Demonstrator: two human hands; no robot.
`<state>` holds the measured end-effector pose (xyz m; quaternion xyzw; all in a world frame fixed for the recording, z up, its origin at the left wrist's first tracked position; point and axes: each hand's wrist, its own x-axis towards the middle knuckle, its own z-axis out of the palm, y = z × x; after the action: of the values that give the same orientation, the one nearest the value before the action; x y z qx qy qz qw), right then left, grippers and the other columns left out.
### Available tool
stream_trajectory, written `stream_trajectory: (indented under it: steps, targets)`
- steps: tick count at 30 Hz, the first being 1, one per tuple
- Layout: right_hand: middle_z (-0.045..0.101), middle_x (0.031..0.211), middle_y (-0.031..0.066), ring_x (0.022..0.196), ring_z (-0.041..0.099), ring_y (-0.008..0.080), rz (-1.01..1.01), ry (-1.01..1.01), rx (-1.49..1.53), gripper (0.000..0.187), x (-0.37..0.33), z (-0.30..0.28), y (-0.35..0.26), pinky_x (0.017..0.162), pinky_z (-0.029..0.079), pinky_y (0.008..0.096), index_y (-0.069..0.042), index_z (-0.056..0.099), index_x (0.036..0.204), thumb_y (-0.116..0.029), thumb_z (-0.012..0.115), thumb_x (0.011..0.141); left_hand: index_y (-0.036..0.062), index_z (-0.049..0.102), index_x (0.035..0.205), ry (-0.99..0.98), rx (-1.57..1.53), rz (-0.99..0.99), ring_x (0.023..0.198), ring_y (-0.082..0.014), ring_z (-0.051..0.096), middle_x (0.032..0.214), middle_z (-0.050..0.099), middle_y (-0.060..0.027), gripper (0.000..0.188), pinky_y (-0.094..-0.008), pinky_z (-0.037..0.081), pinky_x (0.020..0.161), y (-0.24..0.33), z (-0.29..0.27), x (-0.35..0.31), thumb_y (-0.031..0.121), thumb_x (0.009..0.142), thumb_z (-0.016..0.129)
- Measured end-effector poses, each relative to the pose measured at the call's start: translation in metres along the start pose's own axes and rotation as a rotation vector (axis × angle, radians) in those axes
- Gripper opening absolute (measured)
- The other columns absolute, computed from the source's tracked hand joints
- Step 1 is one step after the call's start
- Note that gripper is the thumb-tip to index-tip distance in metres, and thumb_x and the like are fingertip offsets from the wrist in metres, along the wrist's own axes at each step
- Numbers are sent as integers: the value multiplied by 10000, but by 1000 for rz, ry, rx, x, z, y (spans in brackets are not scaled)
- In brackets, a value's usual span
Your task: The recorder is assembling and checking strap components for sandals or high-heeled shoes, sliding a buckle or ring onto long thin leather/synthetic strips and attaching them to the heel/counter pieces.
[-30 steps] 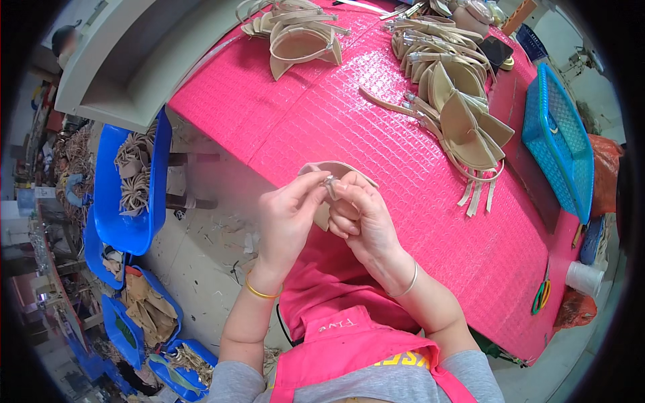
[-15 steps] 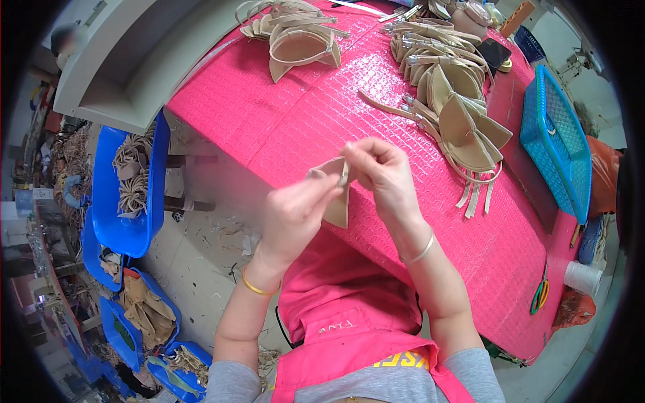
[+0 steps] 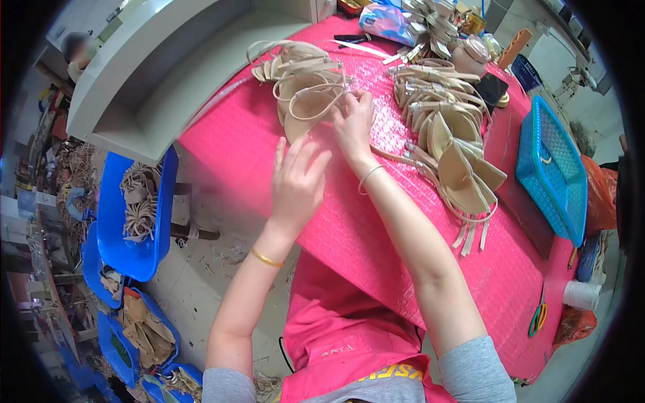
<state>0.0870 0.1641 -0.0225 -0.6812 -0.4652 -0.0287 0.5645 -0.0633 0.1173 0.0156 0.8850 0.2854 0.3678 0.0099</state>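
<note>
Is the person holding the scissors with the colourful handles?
No, the scissors lie on the pink table, well away from the left hand and right hand.

On my right I've got a turquoise basket [image 3: 551, 201], white spool [image 3: 582, 295], scissors [image 3: 537, 320] with green-yellow handles. My left: big blue tub [image 3: 131, 260], pale shelf unit [image 3: 91, 111]. Ahead: blue-pink packet [image 3: 388, 24], pinkish jar [image 3: 470, 57].

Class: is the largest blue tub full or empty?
Neither; partly filled: beige bundles lie inside the blue tub, bare blue showing beside them.
</note>
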Motion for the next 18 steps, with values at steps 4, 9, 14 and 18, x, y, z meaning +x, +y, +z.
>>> stream_trajectory:
  steps: [4,9,14,18]
  targets:
    - [587,784,190,760,574,332,-7,-164,-172,185,34,14,-3,703,454,389,-4,601,827,-120,602,682,121,467,1191,-143,161,-105,1259,-289,246,1316,337,-82,401,-557,198,985,-37,37,27,90,792,499]
    - [573,962,248,869,580,350,170,-578,-470,262,98,13,4,752,467,416,24,590,901,-111,585,677,180,407,1254,-248,158,-233,1293,-291,166,1390,229,-62,427,-616,192,957,-62,86,67,167,830,462]
    - [412,1081,250,878,483,399,-291,-241,-319,374,53,-24,6,754,425,440,-5,418,1008,-49,607,688,174,466,1201,-282,215,-298,1279,-310,189,1373,261,-73,391,-614,172,967,-65,109,84,174,811,488]
    - [496,723,128,719,517,315,-145,-500,-303,122,-23,-159,-42,638,425,367,-24,509,785,-72,606,728,84,597,997,-112,71,-148,1094,-248,433,1075,537,-82,231,-549,216,967,-61,77,69,128,788,509]
